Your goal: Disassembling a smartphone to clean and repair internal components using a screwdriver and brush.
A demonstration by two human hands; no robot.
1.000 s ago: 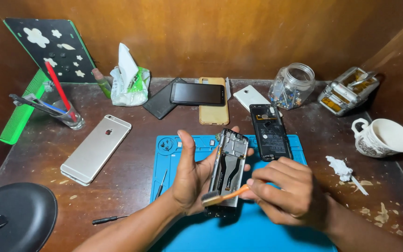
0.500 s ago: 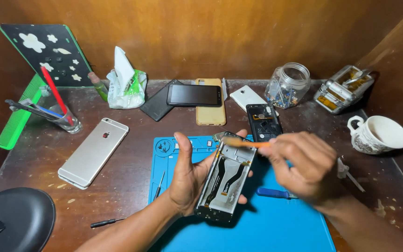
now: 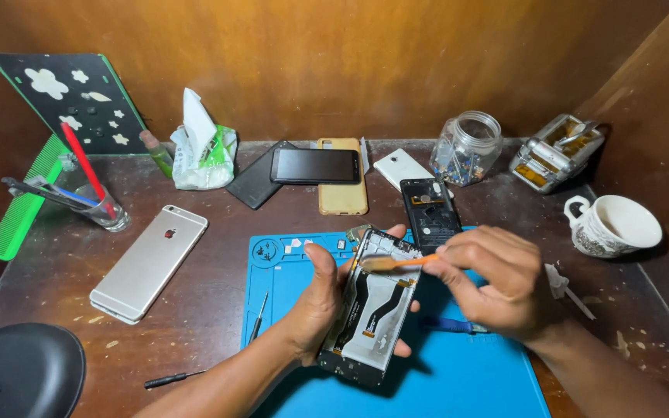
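Wood desk, blue mat [image 3: 497,387]: left hand [image 3: 320,298] grips opened phone [image 3: 372,308]; right hand [image 3: 497,282] pinches orange brush [image 3: 396,264].

My phone-repair workshop: a wooden bench [image 3: 195,310] with a blue repair mat [image 3: 443,387], loose phones [image 3: 149,263], a screw jar [image 3: 466,149] and screwdrivers [image 3: 176,379].

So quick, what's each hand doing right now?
Left hand: closed around the opened phone, holding it up.
Right hand: pinching an orange brush against the phone.
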